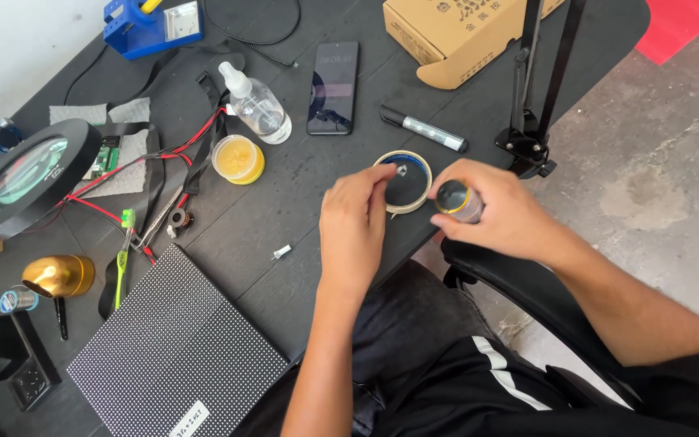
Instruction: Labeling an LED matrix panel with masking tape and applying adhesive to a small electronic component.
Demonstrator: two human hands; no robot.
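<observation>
A black worktable (301, 243) fills most of the view, set on a rough grey concrete floor, with a person seated at its near edge in a black chair (527, 291).

Nearest, a dotted black LED panel (175, 348) lies flat at the table's front corner with a white label on its near edge. The person's left hand (353, 226) rests palm-down on the table, its fingers bent, the fingertips touching the rim of a roll of cream tape (404, 182) that lies flat just ahead. The right hand (499, 214) sits beside it at the table's edge, fingers curled closed around a small round jar (456, 201) with a yellow band and a clear top; what it contains I cannot tell. Jar and tape roll almost touch.

Further left stands a gold dome-shaped holder (60, 275), then a round black magnifier lamp (30, 178) over red wires. Mid-table, a small open tub (239, 159) holds yellow paste, and just behind it a clear spray bottle (256, 107) lies tilted, with clear liquid inside. A dark phone (333, 87) and a black marker (424, 129) lie beyond. At the far edge sit a cardboard box (455, 32), flap hanging open with contents hidden, and a blue stand (151, 26).
</observation>
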